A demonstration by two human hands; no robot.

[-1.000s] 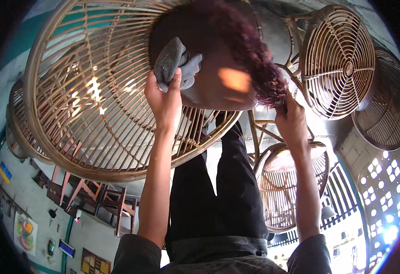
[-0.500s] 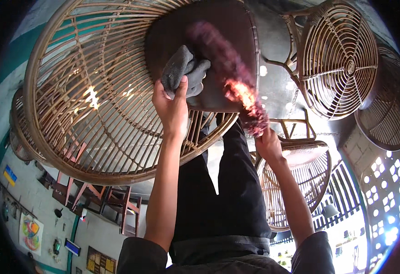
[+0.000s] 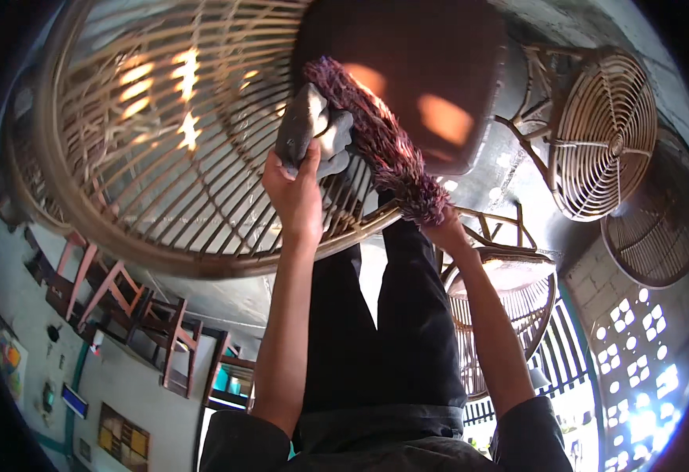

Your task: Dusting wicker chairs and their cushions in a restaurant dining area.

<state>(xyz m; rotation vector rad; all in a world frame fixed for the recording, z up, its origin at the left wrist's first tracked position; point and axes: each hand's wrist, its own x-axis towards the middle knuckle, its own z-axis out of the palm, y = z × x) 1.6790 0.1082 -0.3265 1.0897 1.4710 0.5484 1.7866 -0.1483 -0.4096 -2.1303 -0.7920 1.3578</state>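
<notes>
Woven rattan furniture fills a dim workshop, and the whole scene appears upside down, as if the wearer is bent far forward. At far left, a row of reddish wooden chairs (image 3: 124, 303) lines a pale wall. Next comes a large round rattan chair (image 3: 163, 157), its curved slats spreading like a shallow bowl, sunlight glinting through them. The person's left hand (image 3: 296, 197) reaches up to that frame with its fingers closed around a crumpled grey cloth (image 3: 313, 130), pressing it against the slats beside a dark brown seat cushion (image 3: 407, 71). Just right of the cloth, a fluffy purple duster (image 3: 376, 138) lies diagonally across the cushion's edge. The right hand (image 3: 443, 232) grips the duster at its lower end, fingers wrapped shut around the handle, which the hand hides. The duster looks light and soft, its fibres yielding easily, best held by that lower handle. The cloth is limp and bunches into the palm. Black trouser legs (image 3: 384, 330) hang between the arms. Further right stand more round rattan frames (image 3: 604, 134).
</notes>
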